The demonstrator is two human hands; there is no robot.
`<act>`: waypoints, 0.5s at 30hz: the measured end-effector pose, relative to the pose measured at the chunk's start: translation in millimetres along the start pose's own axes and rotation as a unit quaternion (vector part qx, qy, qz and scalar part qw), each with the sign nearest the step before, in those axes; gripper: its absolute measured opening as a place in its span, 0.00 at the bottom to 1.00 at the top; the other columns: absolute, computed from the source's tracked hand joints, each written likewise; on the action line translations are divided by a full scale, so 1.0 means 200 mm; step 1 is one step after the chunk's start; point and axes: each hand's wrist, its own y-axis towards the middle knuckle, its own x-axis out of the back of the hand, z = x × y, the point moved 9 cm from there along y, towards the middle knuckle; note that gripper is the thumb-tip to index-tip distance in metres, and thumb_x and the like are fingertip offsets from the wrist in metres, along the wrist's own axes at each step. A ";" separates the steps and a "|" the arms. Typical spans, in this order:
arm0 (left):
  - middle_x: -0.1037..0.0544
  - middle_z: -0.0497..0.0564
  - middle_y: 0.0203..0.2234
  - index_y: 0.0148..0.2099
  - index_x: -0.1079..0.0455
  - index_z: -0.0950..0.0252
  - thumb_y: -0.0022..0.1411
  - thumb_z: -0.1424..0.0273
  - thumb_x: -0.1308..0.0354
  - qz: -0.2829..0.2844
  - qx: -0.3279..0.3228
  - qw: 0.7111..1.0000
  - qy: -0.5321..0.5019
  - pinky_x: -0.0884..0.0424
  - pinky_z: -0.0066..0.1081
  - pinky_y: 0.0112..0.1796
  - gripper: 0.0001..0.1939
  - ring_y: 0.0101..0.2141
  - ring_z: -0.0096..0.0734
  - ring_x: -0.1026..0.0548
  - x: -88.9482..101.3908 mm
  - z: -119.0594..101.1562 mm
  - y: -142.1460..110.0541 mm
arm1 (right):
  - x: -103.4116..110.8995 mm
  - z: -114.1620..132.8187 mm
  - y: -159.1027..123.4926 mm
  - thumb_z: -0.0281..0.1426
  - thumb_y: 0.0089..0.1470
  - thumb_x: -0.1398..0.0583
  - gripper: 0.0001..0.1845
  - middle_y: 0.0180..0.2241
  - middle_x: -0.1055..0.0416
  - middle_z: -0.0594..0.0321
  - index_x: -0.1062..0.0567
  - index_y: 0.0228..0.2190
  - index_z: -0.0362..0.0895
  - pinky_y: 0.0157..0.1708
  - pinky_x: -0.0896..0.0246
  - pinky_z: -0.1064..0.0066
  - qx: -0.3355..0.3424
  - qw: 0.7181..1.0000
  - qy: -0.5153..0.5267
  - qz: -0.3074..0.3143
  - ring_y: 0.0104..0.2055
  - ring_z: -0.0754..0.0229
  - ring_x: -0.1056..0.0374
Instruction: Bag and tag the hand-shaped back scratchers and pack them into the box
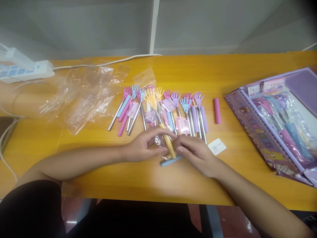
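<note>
A yellow back scratcher [169, 144] with a hand-shaped head and a metal shaft slants between my hands, with clear plastic film around it. My left hand [146, 145] curls about its handle, fingers over the top and thumb below. On the other side, my right hand [195, 153] is closed, its fingertips pressed together beside the handle and against my left fingertips. What lies between those right fingertips is hidden. Under the handle's end lies a light blue tube [169, 161]. Just beyond my hands, several back scratchers [185, 107] in pink, blue, purple and yellow lie in a row.
Crumpled clear bags [91, 96] lie at the left, near a white power strip [27, 69] and its cable. A pink tube [217, 110] and a white card [217, 146] are right of the row. An open purple display box [262, 132] holds bagged scratchers.
</note>
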 end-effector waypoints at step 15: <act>0.21 0.57 0.56 0.64 0.28 0.56 0.70 0.71 0.35 -0.013 -0.023 0.997 0.076 0.30 0.46 0.63 0.22 0.60 0.43 0.24 0.02 -0.02 0.00 | 0.01 0.01 0.02 0.33 0.72 0.41 0.12 0.27 0.31 0.67 0.27 0.33 0.46 0.29 0.44 0.72 0.008 0.998 -0.052 -0.027 0.26 0.65 0.38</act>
